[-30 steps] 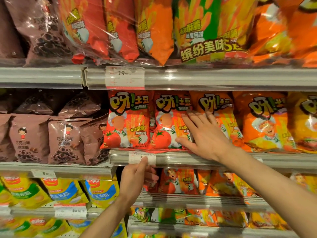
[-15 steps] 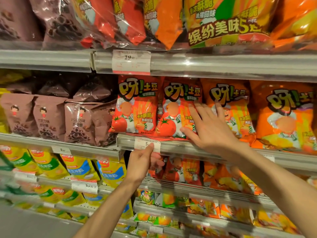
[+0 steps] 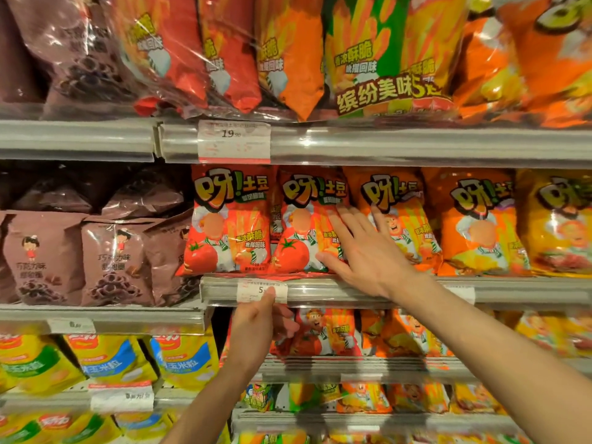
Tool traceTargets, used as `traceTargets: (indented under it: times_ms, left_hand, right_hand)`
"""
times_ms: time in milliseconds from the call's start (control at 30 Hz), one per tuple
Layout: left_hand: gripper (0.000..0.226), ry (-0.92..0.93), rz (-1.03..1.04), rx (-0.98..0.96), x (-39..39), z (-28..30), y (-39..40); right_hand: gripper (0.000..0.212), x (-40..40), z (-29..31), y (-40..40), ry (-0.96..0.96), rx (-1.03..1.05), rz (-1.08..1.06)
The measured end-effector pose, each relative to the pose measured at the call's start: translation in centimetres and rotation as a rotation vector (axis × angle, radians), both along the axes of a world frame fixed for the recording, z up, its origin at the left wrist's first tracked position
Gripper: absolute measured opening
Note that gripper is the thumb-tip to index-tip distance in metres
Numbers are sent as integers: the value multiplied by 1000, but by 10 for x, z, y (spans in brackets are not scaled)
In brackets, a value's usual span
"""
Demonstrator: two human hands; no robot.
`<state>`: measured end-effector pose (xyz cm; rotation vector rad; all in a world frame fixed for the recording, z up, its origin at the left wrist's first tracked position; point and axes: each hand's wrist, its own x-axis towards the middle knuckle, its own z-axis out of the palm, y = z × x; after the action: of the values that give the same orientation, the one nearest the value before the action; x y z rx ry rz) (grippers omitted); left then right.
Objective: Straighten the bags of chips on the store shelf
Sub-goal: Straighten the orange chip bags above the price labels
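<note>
Right hand (image 3: 368,254) fingers (image 3: 344,224) spread flat against tomato chip bag (image 3: 307,225); left hand (image 3: 256,325) thumb on price tag (image 3: 261,291), fingers curled.

A supermarket snack aisle, seen close up: tiers of grey metal shelving (image 3: 77,139) fill the view, each fronted by a glossy clear plastic price rail (image 3: 416,145) that catches bright overhead store light in white streaks. The left bay sits slightly lower than the right, its edges stepping down at the joint. White paper price tags are slotted into the rails, the top one (image 3: 234,141) reading 19.90, with a red strip along its foot; another (image 3: 71,325) sits on the left bay. No floor, wall or window shows.
</note>
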<state>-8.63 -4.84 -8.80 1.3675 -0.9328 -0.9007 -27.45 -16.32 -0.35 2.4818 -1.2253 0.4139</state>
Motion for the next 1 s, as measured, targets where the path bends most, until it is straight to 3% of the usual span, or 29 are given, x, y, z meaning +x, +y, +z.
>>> traceTargets:
  times_ms: [233,600,700,1000]
  left_hand:
    - [56,-26,-67,-33,-33,-2,-4]
    - [45,-95,-281,-3,-164,-4,-42]
    - [50,-161,-236,27,-192,-1,-51]
    - [50,-95,-54,68,-225,-3,-57]
  right_hand:
    - [74,-33,9,4,-128,-26,63]
    - [60,-158,13,-24,77,-85,24]
    - [60,-177,9,-35,111,-95,69]
    - [64,-194,-5,-66,139,-79,237]
